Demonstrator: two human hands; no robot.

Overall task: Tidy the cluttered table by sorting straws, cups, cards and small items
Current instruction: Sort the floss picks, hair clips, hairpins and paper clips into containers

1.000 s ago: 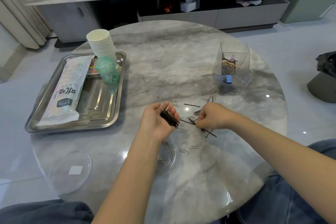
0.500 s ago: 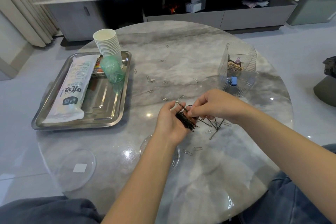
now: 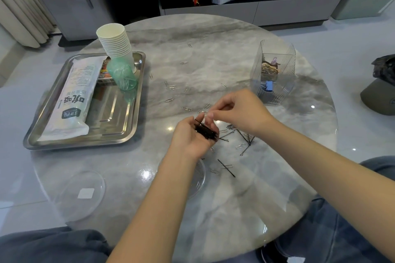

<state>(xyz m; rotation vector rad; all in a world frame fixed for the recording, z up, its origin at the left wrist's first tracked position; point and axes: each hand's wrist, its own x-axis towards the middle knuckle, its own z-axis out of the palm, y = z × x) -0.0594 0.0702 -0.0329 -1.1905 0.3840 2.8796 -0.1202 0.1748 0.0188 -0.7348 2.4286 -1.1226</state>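
At centre frame I see the left hand (image 3: pixel 192 136) cupped around a bundle of black hairpins (image 3: pixel 206 131); the right hand (image 3: pixel 239 113) pinches just above it, contents unclear.

Bundle of black hairpins (image 3: pixel 206 131) lies across palm of left hand (image 3: pixel 192 136), held w/ curled fingers. Loose hairpins (image 3: pixel 245 142) scattered on counter (image 3: pixel 213 60) just right of that hand, crossing each other; one more (image 3: pixel 226 168) lies alone, nearer the person. Silver paper clips (image 3: pixel 171 87) strewn over mid-counter. On steel tray (image 3: pixel 119 134) at left: tall stack of white paper cups (image 3: pixel 115 42), green cup (image 3: pixel 121 73) tilted vs. it, long white straw pack (image 3: pixel 72 98) lying flat. Clear ribbed bin (image 3: pixel 274 70) at right holds clips, incl. a blue one.
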